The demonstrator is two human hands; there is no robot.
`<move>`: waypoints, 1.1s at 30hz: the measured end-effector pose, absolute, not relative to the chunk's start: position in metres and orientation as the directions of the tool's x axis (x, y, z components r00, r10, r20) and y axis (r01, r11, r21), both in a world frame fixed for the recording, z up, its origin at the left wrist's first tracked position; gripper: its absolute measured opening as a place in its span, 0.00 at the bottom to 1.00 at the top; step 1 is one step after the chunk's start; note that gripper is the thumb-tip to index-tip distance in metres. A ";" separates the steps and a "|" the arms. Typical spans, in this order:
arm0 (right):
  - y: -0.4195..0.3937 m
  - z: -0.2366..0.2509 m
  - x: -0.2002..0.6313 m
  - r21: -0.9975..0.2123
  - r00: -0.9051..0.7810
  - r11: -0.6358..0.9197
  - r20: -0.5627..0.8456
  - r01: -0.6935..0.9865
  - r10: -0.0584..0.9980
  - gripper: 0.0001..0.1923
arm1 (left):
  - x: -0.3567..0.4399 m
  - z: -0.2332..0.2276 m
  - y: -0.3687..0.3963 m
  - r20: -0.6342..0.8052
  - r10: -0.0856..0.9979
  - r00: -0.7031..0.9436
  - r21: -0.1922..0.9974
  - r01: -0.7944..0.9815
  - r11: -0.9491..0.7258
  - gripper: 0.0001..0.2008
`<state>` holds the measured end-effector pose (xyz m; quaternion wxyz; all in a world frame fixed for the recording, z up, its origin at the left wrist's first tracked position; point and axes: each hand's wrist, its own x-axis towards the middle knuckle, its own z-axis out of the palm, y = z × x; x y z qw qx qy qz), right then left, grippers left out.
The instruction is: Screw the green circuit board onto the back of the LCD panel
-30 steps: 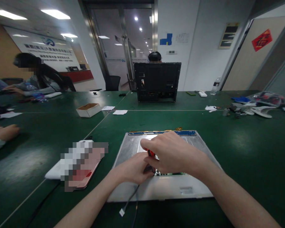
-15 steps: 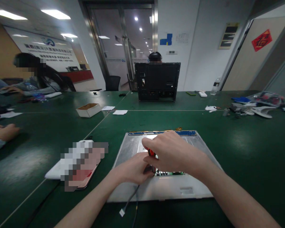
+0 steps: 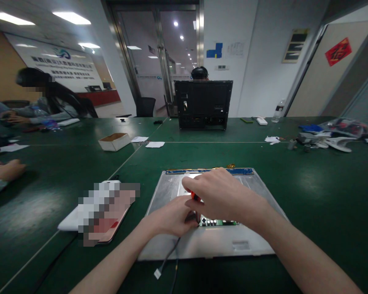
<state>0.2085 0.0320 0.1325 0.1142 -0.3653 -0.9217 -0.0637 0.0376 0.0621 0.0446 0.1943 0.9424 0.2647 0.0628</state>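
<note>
A silver metal display panel (image 3: 214,245) lies flat on the green table in front of me. Along its far edge runs a narrow blue circuit strip (image 3: 245,171). My right hand (image 3: 217,192) is closed round the red-and-black handle of a screwdriver (image 3: 195,197), held upright over the panel. Its shaft points down at the left end of a green circuit board (image 3: 225,223); the tip is hidden. My left hand (image 3: 178,214) is curled low beside the shaft, and what its fingers grip cannot be seen. A grey cable with a white plug (image 3: 157,273) hangs over the near edge.
Left of the panel lie a white object (image 3: 72,218) and a pink phone-like slab (image 3: 122,216), both partly blurred. Farther off stand an open box (image 3: 115,142) and a black monitor back (image 3: 204,104). Another person's hand (image 3: 10,169) rests at left. Plastic scraps (image 3: 340,143) lie far right.
The screwdriver handle has turned slightly, showing more red, as my right hand shifted a little. My left hand and the panel stay put. At far left, a person's hands moved.
</note>
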 end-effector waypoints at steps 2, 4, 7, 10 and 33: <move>0.032 0.134 0.209 0.037 -0.713 0.728 0.244 0.685 0.658 0.09 | 0.037 0.044 0.063 0.009 0.532 0.847 0.361 0.493 -0.792 0.04; 0.031 0.135 0.209 0.032 -0.715 0.729 0.232 0.684 0.660 0.09 | 0.037 0.043 0.064 0.002 0.528 0.849 0.342 0.495 -0.798 0.03; 0.028 0.138 0.212 0.011 -0.722 0.738 0.223 0.674 0.655 0.08 | 0.037 0.043 0.066 0.020 0.502 0.865 0.371 0.460 -0.807 0.03; 0.027 0.139 0.213 0.006 -0.726 0.743 0.216 0.669 0.652 0.07 | 0.038 0.044 0.066 0.056 0.484 0.873 0.403 0.423 -0.811 0.02; 0.034 0.156 0.241 -0.116 -0.580 0.640 0.327 0.759 0.746 0.07 | 0.034 0.054 0.066 -0.047 0.555 0.830 0.495 0.502 -0.709 0.05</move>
